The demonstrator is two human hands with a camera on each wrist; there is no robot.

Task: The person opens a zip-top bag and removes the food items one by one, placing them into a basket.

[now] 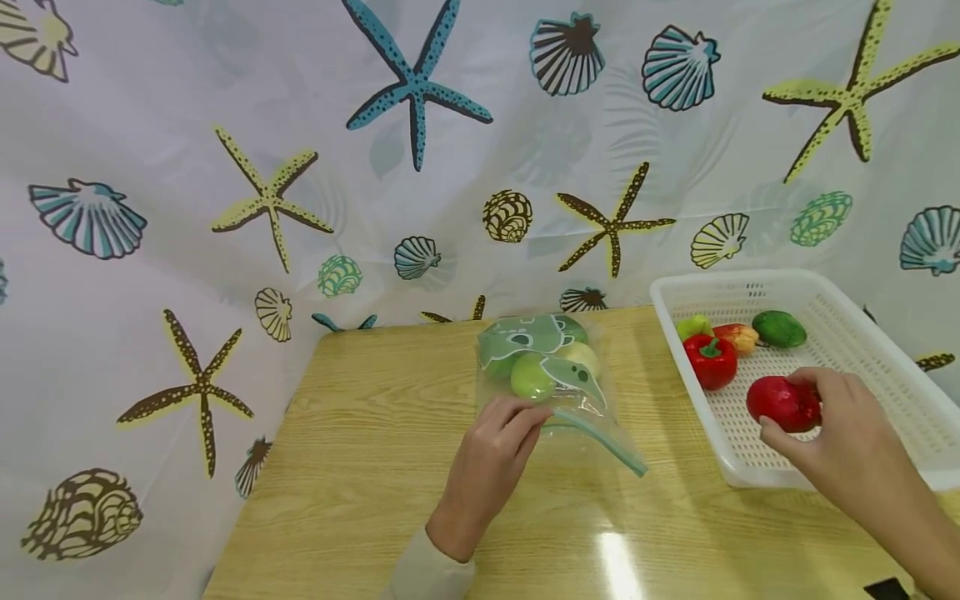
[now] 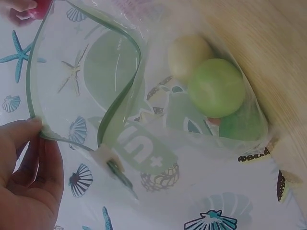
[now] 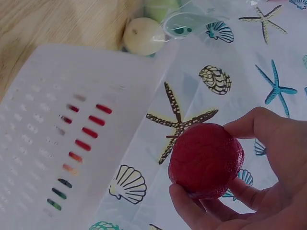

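My left hand [image 1: 491, 458] pinches the green-edged mouth of a clear zip bag [image 1: 487, 400] with a green cartoon print. In the left wrist view the bag's mouth [image 2: 29, 81] gapes. Inside it lie a green apple [image 1: 532, 377], a pale yellow round fruit [image 1: 579, 358] and something darker green behind the print. Over the near part of a white basket [image 1: 731, 462], my right hand [image 1: 855, 425] holds a red apple [image 1: 780, 402] between thumb and fingers. A thin brown stem [image 3: 171, 137] sticks out of it in the right wrist view.
In the basket's far left part lie a red bell pepper [image 1: 711, 363], a yellow-green fruit [image 1: 693, 326], an orange-red one [image 1: 737, 337] and a dark green one [image 1: 780, 329]. The wooden table [image 1: 360, 467] ends at a shell-and-starfish patterned curtain [image 1: 465, 275].
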